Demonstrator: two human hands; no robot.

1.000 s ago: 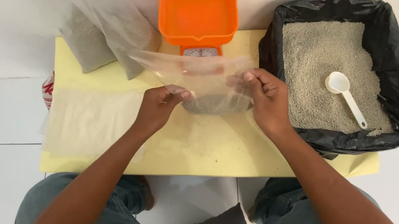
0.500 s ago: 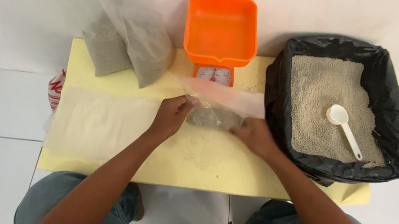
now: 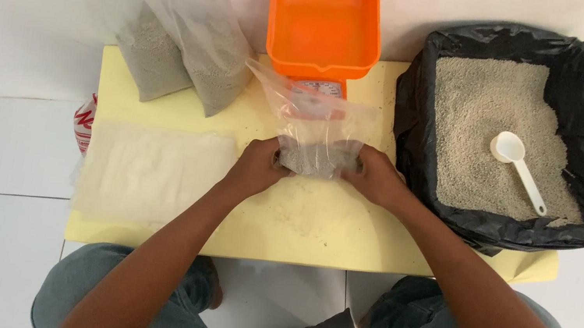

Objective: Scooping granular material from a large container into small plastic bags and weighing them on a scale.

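Note:
A clear plastic bag (image 3: 317,133) with grey grain in its bottom stands on the yellow board (image 3: 313,227), its open top rising in front of the scale. My left hand (image 3: 256,166) grips the bag's lower left side. My right hand (image 3: 377,177) grips its lower right side. Both hands press the filled part between them on the board.
An orange scale pan (image 3: 324,19) sits on a small scale behind the bag. Two filled clear bags (image 3: 180,50) lean at the back left. A black-lined box of grain (image 3: 507,133) with a white scoop (image 3: 517,166) stands right. A stack of flat clear bags (image 3: 148,172) lies left.
The bag has come down from being held spread in the air to standing on the board, and both hands have slid down to its filled bottom.

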